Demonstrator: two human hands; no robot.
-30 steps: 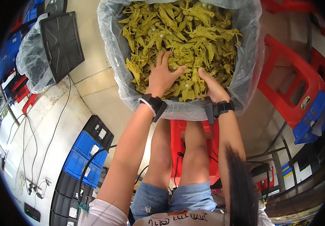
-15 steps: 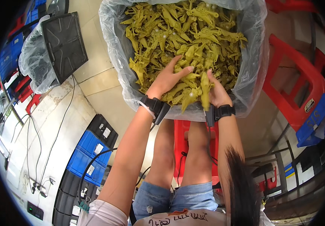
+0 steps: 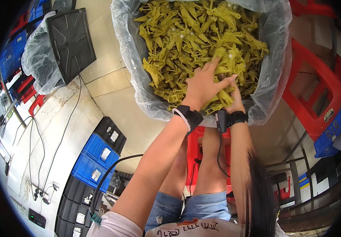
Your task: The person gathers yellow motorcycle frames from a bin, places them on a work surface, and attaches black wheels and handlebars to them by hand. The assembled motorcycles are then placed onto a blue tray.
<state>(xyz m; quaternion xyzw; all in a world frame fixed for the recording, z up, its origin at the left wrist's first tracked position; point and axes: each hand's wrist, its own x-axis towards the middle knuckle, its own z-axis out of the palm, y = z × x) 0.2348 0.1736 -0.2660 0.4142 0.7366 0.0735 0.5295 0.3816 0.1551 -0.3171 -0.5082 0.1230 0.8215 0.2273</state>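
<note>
Inside the clear liner (image 3: 275, 73), loose olive-yellow parts (image 3: 194, 43) lie heaped under the left hand (image 3: 203, 86), fingers spread, with the right hand (image 3: 237, 102) close beside it, grip hidden, can't tell; crossing prongs could snag, dragging neighbours over the rim.

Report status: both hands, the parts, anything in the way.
Left hand on the yellow-green parts, right hand close beside it; grips unclear. Parts heaped inside a translucent plastic bag. Possible snag: bag's near rim, close to both hands.
</note>
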